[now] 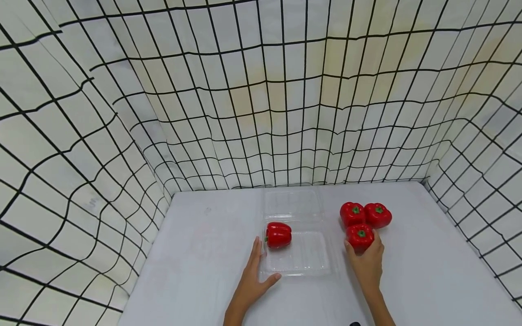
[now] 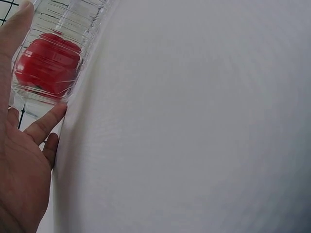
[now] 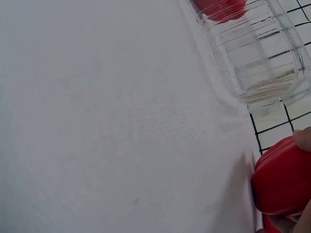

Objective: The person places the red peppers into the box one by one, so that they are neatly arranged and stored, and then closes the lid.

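A clear plastic clamshell container (image 1: 302, 258) lies opened on the table, its lid (image 1: 291, 203) folded back behind it. One red bell pepper (image 1: 279, 235) rests on its side in the container's left part. My left hand (image 1: 253, 278) touches the container's left front corner, fingers extended and thumb spread along the front. On the right, my right hand (image 1: 369, 265) grips the nearest red bell pepper (image 1: 360, 236) between thumb and fingers. Right behind it sit two more red bell peppers, one at left (image 1: 351, 213) and one at right (image 1: 378, 215). In the right wrist view the gripped pepper (image 3: 282, 179) is partly cut off.
A white table (image 1: 195, 253) carries everything. Black grid netting (image 1: 285, 113) over white sheeting rises behind the table and along both sides. A small dark object (image 1: 355, 323) shows at the front edge of the head view.
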A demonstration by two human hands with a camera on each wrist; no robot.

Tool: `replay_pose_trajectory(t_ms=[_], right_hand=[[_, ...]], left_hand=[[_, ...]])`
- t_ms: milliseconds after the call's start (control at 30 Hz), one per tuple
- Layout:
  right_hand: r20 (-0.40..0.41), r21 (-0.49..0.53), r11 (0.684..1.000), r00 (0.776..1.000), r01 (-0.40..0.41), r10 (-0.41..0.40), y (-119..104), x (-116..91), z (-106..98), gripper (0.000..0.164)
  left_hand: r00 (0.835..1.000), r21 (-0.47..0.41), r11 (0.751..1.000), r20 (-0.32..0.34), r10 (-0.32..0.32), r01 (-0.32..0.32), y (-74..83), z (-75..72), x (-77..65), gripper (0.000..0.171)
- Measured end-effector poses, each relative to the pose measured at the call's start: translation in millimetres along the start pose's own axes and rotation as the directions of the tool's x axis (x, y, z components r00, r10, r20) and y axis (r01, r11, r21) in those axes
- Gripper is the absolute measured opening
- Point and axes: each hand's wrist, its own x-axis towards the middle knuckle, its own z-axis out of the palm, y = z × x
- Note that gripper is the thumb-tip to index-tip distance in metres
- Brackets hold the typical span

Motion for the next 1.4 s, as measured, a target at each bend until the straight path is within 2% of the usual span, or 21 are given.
replay_pose_trajectory(t_ms=[200,567,933,1200,1400], right_hand=[[-0.023,0.020,1.000,1.000,0.013,-0.013,-0.2,1.0,1.1,0.093],[-0.090,0.136,0.987,0.993,0.090,-0.078,0.5,-1.4,-0.4,0.091],[-0.124,0.149,0.980,0.986,0.131,-0.113,-2.8,-3.6,-1.8,0.091],[-0.121,0.160,0.975,0.984,0.151,-0.133,-2.6,-2.8,-1.1,0.095],[-0.098,0.175,0.977,0.989,0.124,-0.108,-1.7,-5.5,-1.9,0.095]], left_hand=[[1.000,-0.009,1.000,-0.004,0.003,-0.003,0.7,-0.8,0.9,0.100],[1.000,0.000,1.000,-0.004,-0.001,0.001,-0.5,-0.9,0.9,0.101],[0.999,-0.014,0.999,0.007,-0.032,0.032,-0.1,0.3,1.2,0.101],[0.999,-0.012,0.999,0.004,-0.049,0.049,2.4,-0.3,1.0,0.101],[0.998,-0.002,0.999,0.012,-0.054,0.054,1.8,0.5,1.1,0.103]])
